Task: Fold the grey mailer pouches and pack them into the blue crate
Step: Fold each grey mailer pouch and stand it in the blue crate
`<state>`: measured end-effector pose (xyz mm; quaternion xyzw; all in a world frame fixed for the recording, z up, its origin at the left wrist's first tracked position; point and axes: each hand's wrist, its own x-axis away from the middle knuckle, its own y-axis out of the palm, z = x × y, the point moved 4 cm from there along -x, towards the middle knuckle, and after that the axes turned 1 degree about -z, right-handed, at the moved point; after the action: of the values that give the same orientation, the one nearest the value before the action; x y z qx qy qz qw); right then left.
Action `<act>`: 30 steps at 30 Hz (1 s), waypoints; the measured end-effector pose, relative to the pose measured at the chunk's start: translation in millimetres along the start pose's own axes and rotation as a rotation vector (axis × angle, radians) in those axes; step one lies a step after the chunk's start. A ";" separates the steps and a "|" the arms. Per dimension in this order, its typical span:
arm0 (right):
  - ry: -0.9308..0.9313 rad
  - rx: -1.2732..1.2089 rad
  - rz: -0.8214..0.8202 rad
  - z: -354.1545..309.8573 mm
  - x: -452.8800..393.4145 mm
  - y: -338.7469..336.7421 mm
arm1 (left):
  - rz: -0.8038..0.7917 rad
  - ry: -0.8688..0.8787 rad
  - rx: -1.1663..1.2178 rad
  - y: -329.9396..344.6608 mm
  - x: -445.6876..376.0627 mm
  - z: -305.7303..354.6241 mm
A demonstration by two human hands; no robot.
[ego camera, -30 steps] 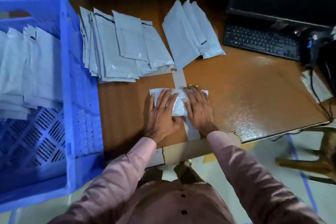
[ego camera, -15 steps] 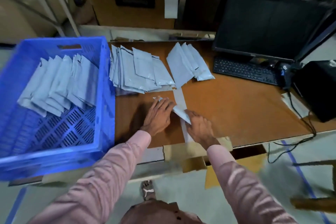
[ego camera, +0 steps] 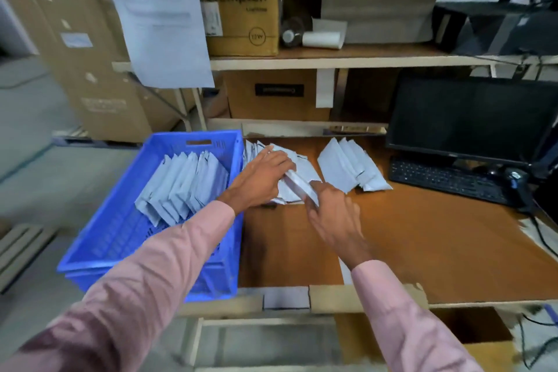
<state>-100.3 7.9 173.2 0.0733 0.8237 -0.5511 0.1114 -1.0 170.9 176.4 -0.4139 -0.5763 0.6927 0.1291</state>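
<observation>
While both hands pinch a folded pouch [ego camera: 300, 183], the brown desk [ego camera: 422, 244] sits under cluttered shelves [ego camera: 347, 59].

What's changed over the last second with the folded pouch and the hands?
Both hands stopped pressing the folded pouch flat on the desk and lifted it; left hand and right hand now grip it. The blue crate and its contents, plus both desk stacks, are unchanged.
</observation>
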 end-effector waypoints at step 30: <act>0.247 0.200 -0.226 -236.3 -156.0 207.8 | -0.075 0.152 0.209 48.6 61.9 -318.4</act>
<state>76.5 305.9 116.2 0.0581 0.7753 -0.6260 -0.0612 205.0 416.9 108.4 -0.4276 -0.5046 0.7104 0.2405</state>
